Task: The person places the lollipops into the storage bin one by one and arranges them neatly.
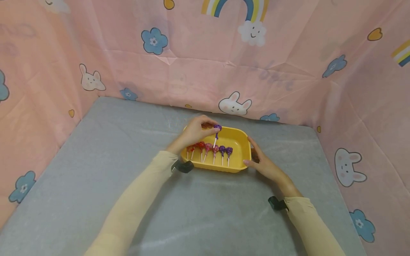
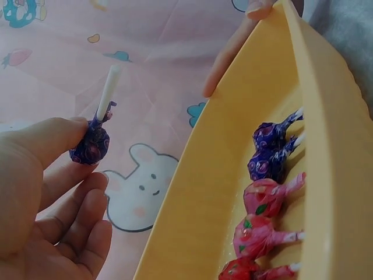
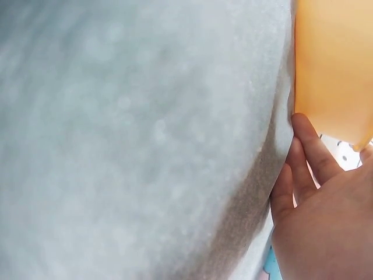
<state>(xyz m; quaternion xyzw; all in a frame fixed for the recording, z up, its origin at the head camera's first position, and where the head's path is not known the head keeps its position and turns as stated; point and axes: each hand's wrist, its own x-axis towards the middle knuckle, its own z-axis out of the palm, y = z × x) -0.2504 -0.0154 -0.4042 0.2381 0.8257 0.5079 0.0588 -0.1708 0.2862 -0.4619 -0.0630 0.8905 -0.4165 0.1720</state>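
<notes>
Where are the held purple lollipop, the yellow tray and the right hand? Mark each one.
held purple lollipop (image 2: 90, 146), left wrist view, on its wrapped head.
yellow tray (image 1: 239, 134), head view, on its bare inner floor.
right hand (image 1: 267, 167), head view, on its back.

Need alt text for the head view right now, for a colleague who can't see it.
The left hand pinches a purple lollipop over a yellow tray holding a row of red, pink and purple lollipops, while the right hand steadies the tray's right end on a grey table.
</notes>
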